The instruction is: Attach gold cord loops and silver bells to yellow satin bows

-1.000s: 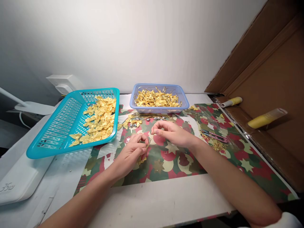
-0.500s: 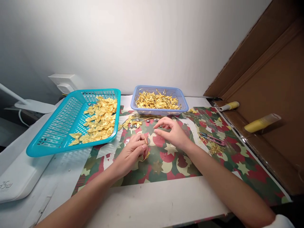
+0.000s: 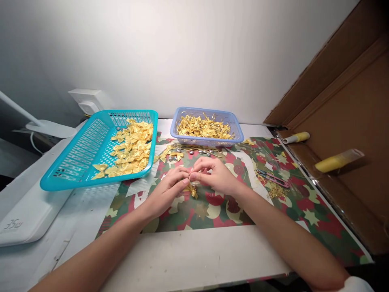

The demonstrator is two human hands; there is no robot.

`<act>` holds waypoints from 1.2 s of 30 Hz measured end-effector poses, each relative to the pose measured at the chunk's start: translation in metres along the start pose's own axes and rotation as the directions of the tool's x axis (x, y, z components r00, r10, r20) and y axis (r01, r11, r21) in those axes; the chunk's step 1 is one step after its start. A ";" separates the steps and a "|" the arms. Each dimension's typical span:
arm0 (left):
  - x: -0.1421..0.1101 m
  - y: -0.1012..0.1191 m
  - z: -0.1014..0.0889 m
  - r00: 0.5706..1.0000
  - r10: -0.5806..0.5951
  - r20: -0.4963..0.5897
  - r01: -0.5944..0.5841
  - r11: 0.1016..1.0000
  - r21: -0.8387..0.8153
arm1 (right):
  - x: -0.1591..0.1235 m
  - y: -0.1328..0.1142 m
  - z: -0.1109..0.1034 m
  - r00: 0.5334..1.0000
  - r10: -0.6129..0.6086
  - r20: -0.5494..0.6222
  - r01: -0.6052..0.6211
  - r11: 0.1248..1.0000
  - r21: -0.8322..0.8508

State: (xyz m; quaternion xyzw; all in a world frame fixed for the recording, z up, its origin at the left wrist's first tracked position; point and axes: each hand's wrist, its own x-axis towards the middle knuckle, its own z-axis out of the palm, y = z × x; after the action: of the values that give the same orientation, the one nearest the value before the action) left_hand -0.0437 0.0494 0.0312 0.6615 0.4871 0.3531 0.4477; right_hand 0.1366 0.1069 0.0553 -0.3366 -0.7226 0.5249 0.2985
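Note:
My left hand and my right hand meet over the patterned sheet, fingertips nearly touching. A yellow ribbon bow hangs just below the fingers of my left hand, partly hidden by them. Thumb and fingers of my right hand pinch a thin gold cord that rises from the bow; much of it is covered. Behind the hands lie several small silver bells, loose yellow bows and a bundle of gold cords.
A turquoise basket of yellow bows stands at left, beside a white power bank. A lilac basket with corded bows is at the back. Pink-handled thread snips and gold scraps lie right, near a cardboard wall.
My right hand has moved left and down to meet my left hand, and its fingers have closed on the cord. The bow now shows more below the hands. The view has shifted slightly.

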 end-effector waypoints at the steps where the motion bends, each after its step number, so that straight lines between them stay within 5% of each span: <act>1: 0.000 -0.001 0.000 0.999 -0.025 -0.020 0.025 0.999 -0.039 | -0.001 -0.001 -0.001 1.000 -0.012 -0.003 0.012 1.000 -0.021; 5: -0.001 -0.001 0.000 0.985 -0.054 -0.166 0.040 0.995 -0.088 | -0.002 -0.003 -0.002 0.998 -0.057 -0.006 0.057 0.995 -0.081; 8: -0.002 0.002 -0.001 0.971 0.067 -0.230 -0.059 0.997 0.042 | -0.002 -0.002 -0.001 0.997 -0.079 -0.007 0.078 0.990 -0.118; 15: 0.000 0.000 -0.004 0.975 0.184 -0.126 -0.142 0.947 0.288 | -0.001 -0.007 -0.008 0.989 -0.124 -0.086 0.108 0.981 -0.164; 22: 0.001 0.003 -0.010 0.943 0.332 0.040 -0.287 0.742 0.606 | -0.002 -0.018 -0.020 0.974 -0.159 -0.159 0.123 0.969 -0.215; 30: -0.001 0.004 -0.023 0.906 0.361 0.222 -0.404 0.574 0.713 | -0.001 -0.020 -0.026 0.948 -0.203 -0.244 0.167 0.972 -0.163; 33: -0.001 0.006 -0.026 0.897 0.368 0.245 -0.428 0.586 0.688 | -0.001 -0.020 -0.028 0.937 -0.236 -0.258 0.203 0.968 -0.148; 36: 0.002 0.009 -0.029 0.922 0.354 0.158 -0.370 0.685 0.628 | -0.001 -0.021 -0.028 0.935 -0.265 -0.237 0.250 0.964 -0.091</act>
State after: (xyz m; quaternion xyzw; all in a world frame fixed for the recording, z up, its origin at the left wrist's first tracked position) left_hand -0.0660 0.0577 0.0498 0.8617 0.4329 0.2367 0.1189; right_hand 0.1555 0.1165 0.0827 -0.3104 -0.7329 0.4135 0.4423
